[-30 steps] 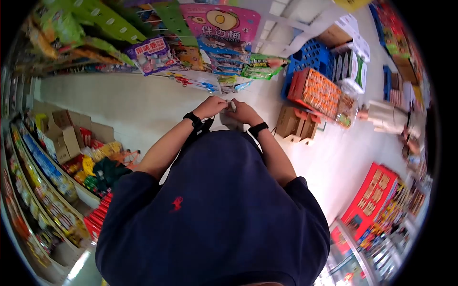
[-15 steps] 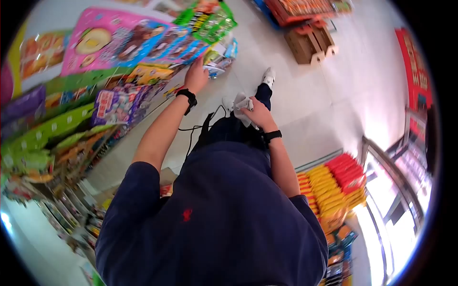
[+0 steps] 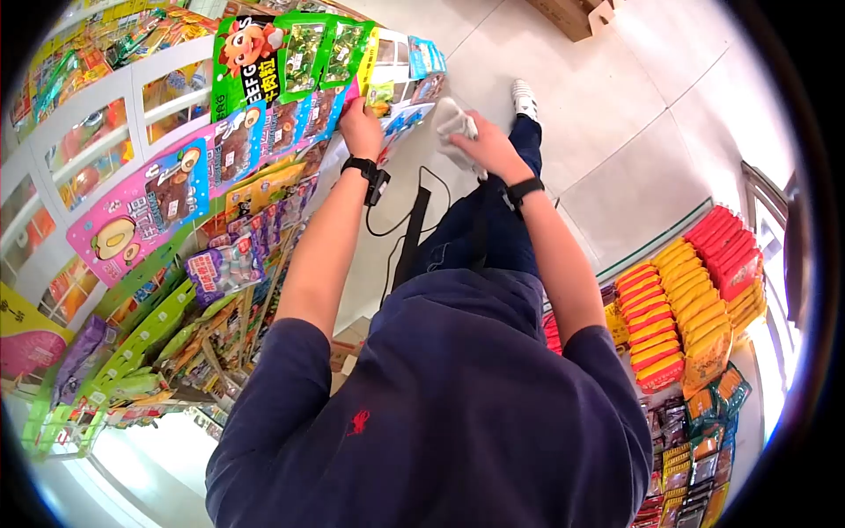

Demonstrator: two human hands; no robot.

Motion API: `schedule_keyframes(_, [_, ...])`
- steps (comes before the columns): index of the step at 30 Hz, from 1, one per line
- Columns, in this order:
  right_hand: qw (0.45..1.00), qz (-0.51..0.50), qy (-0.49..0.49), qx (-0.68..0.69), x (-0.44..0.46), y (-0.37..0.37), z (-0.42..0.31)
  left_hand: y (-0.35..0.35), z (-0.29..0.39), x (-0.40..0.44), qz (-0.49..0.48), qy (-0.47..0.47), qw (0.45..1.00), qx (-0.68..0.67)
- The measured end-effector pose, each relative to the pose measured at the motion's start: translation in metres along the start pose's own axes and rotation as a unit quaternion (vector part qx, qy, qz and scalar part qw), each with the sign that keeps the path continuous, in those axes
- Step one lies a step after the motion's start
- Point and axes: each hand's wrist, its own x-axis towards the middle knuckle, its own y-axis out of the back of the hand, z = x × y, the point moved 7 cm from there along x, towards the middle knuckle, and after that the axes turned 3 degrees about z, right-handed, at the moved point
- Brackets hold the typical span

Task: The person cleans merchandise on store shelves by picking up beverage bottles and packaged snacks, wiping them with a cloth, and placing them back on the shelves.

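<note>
My left hand (image 3: 362, 132), with a black device strapped to its wrist, is at the right end of a long pink and blue snack display board (image 3: 114, 231). Its fingers are curled at the board's edge, with the tips partly hidden. Just above it, a green beef snack board (image 3: 290, 57) hangs on the white rack (image 3: 132, 97). My right hand (image 3: 495, 151), wearing a black wristband, is closed around a crumpled pale grey cloth (image 3: 451, 132). The cloth is over the floor, apart from the rack.
Purple candy bags (image 3: 227, 268) hang under the pink board on the left. Stacked red and yellow packets (image 3: 695, 299) stand at the right, near a glass door. A cardboard box (image 3: 572, 16) lies at the top. A black cable (image 3: 392, 231) loops between the rack and my legs.
The view has shifted, so more of the rack's left side and the packets at right show. My left hand stays at the board's end; the cloth remains in my right hand.
</note>
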Motion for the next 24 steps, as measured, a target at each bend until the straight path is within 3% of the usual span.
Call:
schedule_keyframes(3, [0.995, 0.076, 0.061, -0.001, 0.043, -0.019, -0.024, 0.005, 0.005, -0.005, 0.001, 0.011, 1.000, -0.008])
schedule_keyframes(7, [0.983, 0.094, 0.148, 0.045, 0.075, -0.075, -0.069, 0.006, 0.006, -0.006, -0.014, 0.066, 0.995, -0.070])
schedule_keyframes(9, [0.972, 0.089, 0.216, 0.001, 0.082, -0.100, -0.085, 0.011, 0.006, -0.003, -0.016, 0.074, 0.994, -0.080])
schedule_keyframes(11, [0.974, 0.082, 0.207, -0.045, 0.087, -0.109, -0.083, 0.010, -0.008, -0.001, -0.045, 0.149, 0.984, -0.082])
schedule_keyframes(16, [0.967, 0.099, 0.183, -0.149, 0.100, -0.115, -0.061, 0.009, -0.021, -0.002, -0.008, 0.102, 0.994, -0.021])
schedule_keyframes(18, [0.965, 0.009, 0.025, -0.262, 0.111, -0.127, -0.017, 0.009, -0.023, -0.005, -0.012, 0.131, 0.990, -0.052])
schedule_keyframes(19, [0.964, 0.008, 0.026, -0.264, 0.111, -0.125, -0.005, 0.007, -0.025, -0.007, -0.022, 0.145, 0.986, -0.075])
schedule_keyframes(21, [0.945, -0.087, 0.020, -0.313, 0.113, -0.124, 0.024, 0.009, -0.019, -0.011, -0.021, 0.136, 0.988, -0.072])
schedule_keyframes(24, [0.945, -0.090, 0.005, -0.315, 0.109, -0.092, 0.041, 0.004, -0.015, -0.015, -0.026, 0.107, 0.992, -0.058])
